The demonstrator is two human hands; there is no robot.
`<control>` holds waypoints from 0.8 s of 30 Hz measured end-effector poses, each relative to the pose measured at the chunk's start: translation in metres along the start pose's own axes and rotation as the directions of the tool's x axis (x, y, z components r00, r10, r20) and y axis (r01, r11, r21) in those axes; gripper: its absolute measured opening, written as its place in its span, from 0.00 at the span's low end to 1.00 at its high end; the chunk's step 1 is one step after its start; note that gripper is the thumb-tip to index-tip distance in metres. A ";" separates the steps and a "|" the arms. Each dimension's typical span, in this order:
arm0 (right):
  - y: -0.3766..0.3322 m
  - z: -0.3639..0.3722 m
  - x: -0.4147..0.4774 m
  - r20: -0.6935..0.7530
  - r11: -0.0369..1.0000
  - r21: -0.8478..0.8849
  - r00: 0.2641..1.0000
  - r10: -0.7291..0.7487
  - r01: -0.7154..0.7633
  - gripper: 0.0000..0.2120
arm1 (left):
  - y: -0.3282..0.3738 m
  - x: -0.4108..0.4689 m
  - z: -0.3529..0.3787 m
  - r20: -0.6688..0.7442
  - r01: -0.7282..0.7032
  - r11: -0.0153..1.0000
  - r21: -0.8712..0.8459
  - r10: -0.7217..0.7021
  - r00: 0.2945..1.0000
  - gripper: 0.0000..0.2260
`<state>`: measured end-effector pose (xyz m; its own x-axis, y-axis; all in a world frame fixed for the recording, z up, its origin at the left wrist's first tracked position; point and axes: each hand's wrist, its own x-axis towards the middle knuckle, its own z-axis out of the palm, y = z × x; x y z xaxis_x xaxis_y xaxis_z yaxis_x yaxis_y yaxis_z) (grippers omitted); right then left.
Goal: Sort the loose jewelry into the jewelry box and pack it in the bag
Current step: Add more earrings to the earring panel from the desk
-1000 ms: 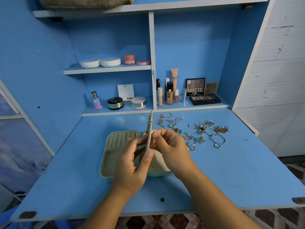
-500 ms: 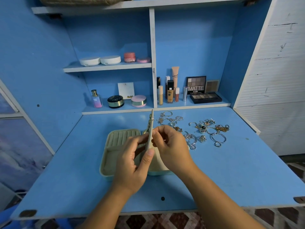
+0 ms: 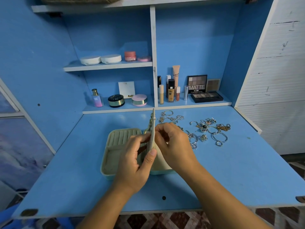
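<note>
A thin beige padded flap (image 3: 152,135) of the pale green open jewelry box (image 3: 103,164) is held upright above the box, with its edge toward the camera. It is gripped by the left hand (image 3: 134,167), with the thumb laid on its near edge. Its right side is pinched by the curled fingers of the right hand (image 3: 175,147); whether a small piece is held there too cannot be told. The shiny loose rings and chains (image 3: 207,129) lie on the blue desk (image 3: 239,176), just right of the box. The flap should be kept still and each piece pushed in gently, so nothing gets dropped.
</note>
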<state>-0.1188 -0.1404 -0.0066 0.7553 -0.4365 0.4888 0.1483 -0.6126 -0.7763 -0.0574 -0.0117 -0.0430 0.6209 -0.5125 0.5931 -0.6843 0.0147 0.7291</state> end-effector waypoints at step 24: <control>0.029 -0.049 -0.032 0.181 0.894 0.122 0.895 0.407 -0.432 0.18 | 0.004 0.007 -0.005 0.297 0.025 0.892 0.452 -0.176 0.939 0.37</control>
<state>-0.1702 -0.1760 -0.0253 0.8522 -0.5209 0.0491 -0.1155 -0.2788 -0.9534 -0.0545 -0.0109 -0.0341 0.5898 -0.7384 0.3268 -0.7677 -0.3872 0.5107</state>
